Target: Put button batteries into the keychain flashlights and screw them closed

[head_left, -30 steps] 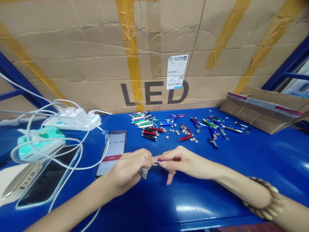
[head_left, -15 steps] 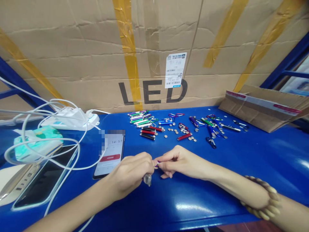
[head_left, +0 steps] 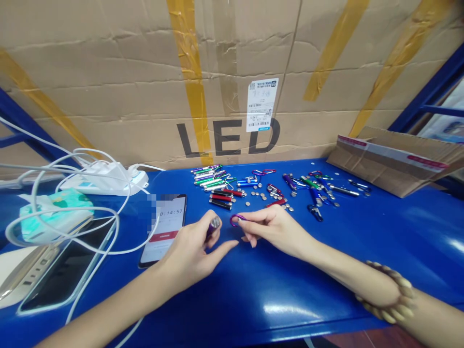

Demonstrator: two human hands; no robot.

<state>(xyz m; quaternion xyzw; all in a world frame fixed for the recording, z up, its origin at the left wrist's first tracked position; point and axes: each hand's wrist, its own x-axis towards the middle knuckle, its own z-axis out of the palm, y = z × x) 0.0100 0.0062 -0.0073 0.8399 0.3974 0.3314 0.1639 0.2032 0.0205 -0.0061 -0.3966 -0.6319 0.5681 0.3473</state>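
Observation:
My left hand (head_left: 197, 246) has its fingers curled round a small purple mini flashlight (head_left: 213, 227), silver end up, while its thumb points away to the right. Just to the right, my right hand (head_left: 279, 229) pinches a purple carabiner clip (head_left: 235, 221) between thumb and fingertips. The two hands are a little apart above the blue tabletop (head_left: 253, 295). Beyond them lie several black and red tubes (head_left: 221, 197), a bundle of green, silver and purple mini flashlights (head_left: 208, 179), and scattered button cells (head_left: 263, 196). A red tube (head_left: 277, 202) is partly hidden behind my right hand.
Left of my hands lies a lit phone (head_left: 163, 232), with a second dark phone (head_left: 68, 266), looping white cables (head_left: 116, 227), a tissue pack (head_left: 54, 215) and a power strip (head_left: 105, 179). More coloured tubes and clips (head_left: 315, 193) and an open cardboard box (head_left: 391, 159) are at right.
My hands have come apart. My left hand has turned and lifted its thumb, bringing the flashlight's silver end upward. My right hand has moved up slightly, with the carabiner now showing.

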